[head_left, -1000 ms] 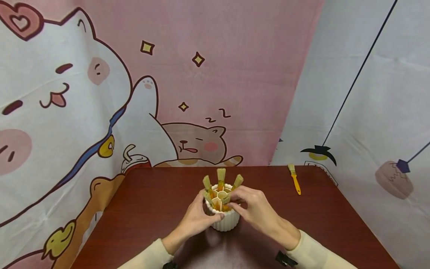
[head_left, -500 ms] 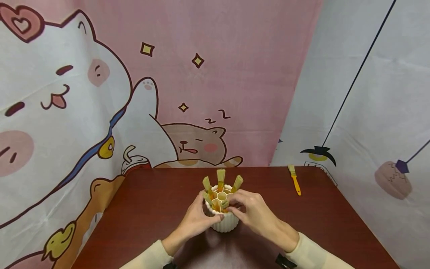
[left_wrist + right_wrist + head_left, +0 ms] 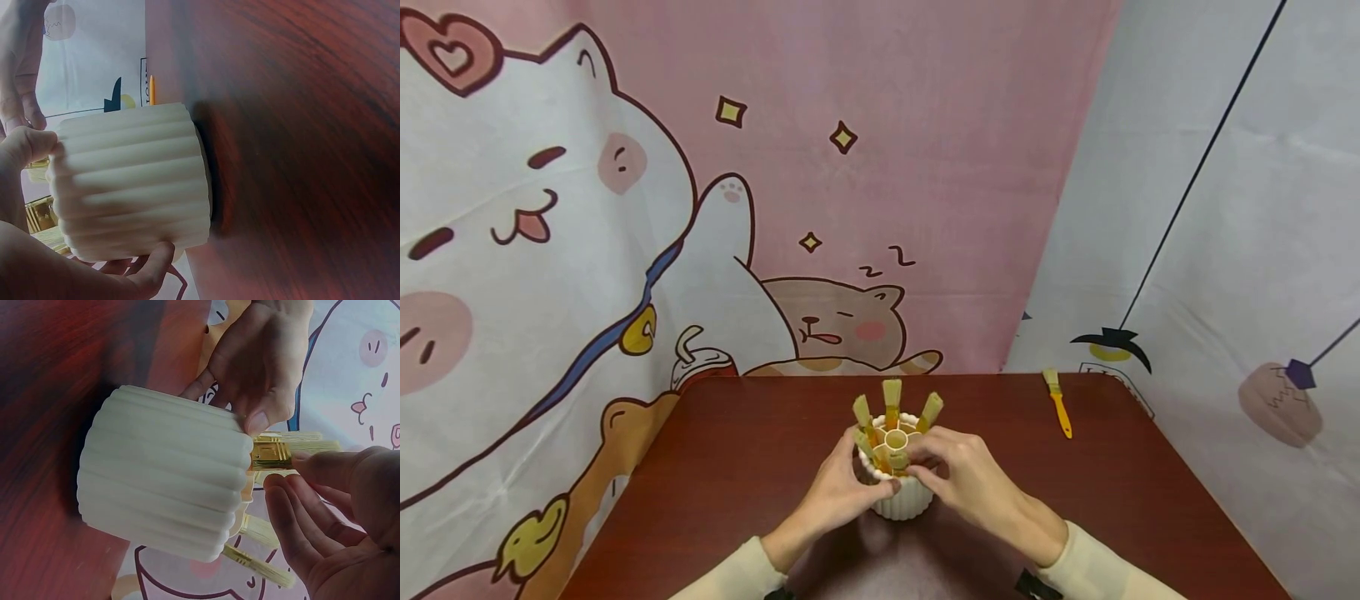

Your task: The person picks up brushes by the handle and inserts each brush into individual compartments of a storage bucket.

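Observation:
A ribbed white pot (image 3: 904, 502) with a scalloped rim stands on the table, its inside parted into compartments around a central ring. My left hand (image 3: 837, 490) grips the pot from the left, thumb at the front rim and fingers around its side. At the front of the pot, my right hand (image 3: 973, 482) pinches a paintbrush (image 3: 273, 454) near its gold metal band, with its handle down inside the pot. Several other brushes lean outward in the compartments, bristles up, among them one at the back (image 3: 892, 402) and one at the right (image 3: 931, 410).
A loose paintbrush with a yellow handle (image 3: 1058, 405) lies at the table's back right. The dark red wooden table (image 3: 737, 467) ends at a printed cartoon cloth (image 3: 940, 208) behind, with more cloth on both sides.
The pinched brush has turned so its bristles show broader, and shifted slightly left and toward me with the right hand's fingers. The left hand and pot hold their place.

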Demonstrator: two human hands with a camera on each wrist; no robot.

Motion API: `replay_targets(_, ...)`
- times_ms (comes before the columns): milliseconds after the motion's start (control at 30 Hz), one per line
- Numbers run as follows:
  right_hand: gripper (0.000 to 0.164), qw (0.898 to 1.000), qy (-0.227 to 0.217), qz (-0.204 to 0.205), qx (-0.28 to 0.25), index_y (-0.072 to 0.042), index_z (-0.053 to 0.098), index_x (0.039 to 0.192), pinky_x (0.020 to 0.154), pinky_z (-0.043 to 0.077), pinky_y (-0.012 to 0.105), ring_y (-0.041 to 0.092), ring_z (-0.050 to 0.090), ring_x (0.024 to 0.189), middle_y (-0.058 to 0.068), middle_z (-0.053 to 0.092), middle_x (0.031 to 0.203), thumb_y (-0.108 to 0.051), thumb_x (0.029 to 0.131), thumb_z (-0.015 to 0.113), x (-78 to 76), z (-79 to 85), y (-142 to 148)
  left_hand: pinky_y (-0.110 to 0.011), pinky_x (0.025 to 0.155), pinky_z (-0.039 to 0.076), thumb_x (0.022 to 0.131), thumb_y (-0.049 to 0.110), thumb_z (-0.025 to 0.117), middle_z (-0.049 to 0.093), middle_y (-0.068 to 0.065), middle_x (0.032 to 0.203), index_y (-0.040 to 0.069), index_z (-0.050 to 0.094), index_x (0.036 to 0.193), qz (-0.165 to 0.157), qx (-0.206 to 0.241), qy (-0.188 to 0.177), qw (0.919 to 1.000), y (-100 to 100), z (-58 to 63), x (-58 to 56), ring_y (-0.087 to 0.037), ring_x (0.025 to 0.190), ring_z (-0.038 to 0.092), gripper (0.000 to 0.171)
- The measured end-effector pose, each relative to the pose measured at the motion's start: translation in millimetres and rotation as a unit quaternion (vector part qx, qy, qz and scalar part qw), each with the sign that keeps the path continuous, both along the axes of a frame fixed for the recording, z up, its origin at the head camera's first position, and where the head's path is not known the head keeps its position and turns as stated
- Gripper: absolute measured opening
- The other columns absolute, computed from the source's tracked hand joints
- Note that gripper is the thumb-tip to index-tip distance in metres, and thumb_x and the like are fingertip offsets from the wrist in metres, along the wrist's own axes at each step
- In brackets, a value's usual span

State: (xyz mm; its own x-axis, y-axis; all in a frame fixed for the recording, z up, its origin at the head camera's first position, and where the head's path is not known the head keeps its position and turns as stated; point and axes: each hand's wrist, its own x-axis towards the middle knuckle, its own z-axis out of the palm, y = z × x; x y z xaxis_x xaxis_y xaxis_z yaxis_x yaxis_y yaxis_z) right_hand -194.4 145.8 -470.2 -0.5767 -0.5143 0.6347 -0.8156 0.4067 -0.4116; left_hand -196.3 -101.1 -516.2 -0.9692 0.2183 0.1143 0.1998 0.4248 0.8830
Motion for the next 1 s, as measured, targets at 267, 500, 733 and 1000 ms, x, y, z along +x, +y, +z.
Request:
replay_targets(267,0.031,1.000,-0.001,-0.009,0.000,-0.006,0.086,0.113,0.077,0.069,0.023,0.009,0.083,0.088,0.004,0.084,0.104,0.008,0.088,0.097,1.6,0.4,5,-0.056,0.114,0.058,0.086,0.037,0.100,0.070,-0.013,0.156,0.013,0.051,0.166,-0.003,0.002,-0.010,0.9999,-1,1.8,0.3,-0.030,0.139,0.070,0.098)
replay_targets(500,0.028,1.000,-0.001,-0.022,-0.003,-0.004,0.086,0.111,0.075,0.070,0.027,0.009,0.083,0.086,0.006,0.084,0.101,0.011,0.089,0.095,-0.2,1.2,17,-0.043,0.109,0.062,0.088,0.031,0.099,0.070,-0.015,0.157,0.012,0.046,0.172,-0.022,0.044,-0.037,0.9981,-2,2.3,-1.6,-0.030,0.141,0.073,0.101)
replay_targets(733,0.021,0.998,-0.005,-0.061,-0.005,-0.009,0.087,0.109,0.074,0.067,0.022,0.001,0.078,0.086,-0.002,0.085,0.101,0.002,0.093,0.095,-5.5,0.4,35,-0.046,0.116,0.062,0.092,0.022,0.097,0.058,-0.021,0.173,0.011,0.039,0.178,-0.040,0.089,-0.060,0.9934,-2,2.1,-1.2,-0.045,0.156,0.063,0.105)
replay_targets(1000,0.013,0.987,0.015,-0.162,-0.014,-0.020,0.089,0.105,0.071,0.060,0.016,-0.004,0.070,0.081,-0.012,0.084,0.096,-0.009,0.099,0.093,-25.2,-5.6,71,-0.066,0.133,0.047,0.093,0.014,0.095,0.047,-0.024,0.182,0.008,0.035,0.181,-0.047,0.121,-0.065,0.9894,-5,5.0,-1.4,-0.053,0.165,0.051,0.108)
